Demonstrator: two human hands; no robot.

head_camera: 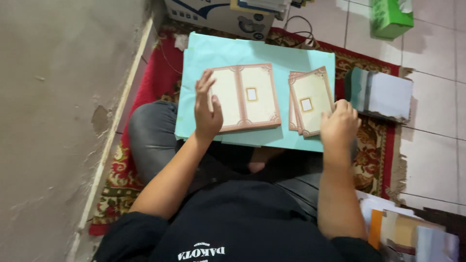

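I am sitting on a red patterned rug (145, 87) with a pale blue board (291, 63) lying across my lap. An opened cream card (247, 97) is lying on it under my flat, open left hand (208, 112). My right hand (339, 123) is curling its fingers on a small stack of folded cards (310, 101).

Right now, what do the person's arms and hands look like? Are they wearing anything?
Both arms are bare from the short black sleeves down. The left hand and right hand are bare too: no gloves, rings, watch or bracelets that I can see. The black shirt has small white lettering on the chest.
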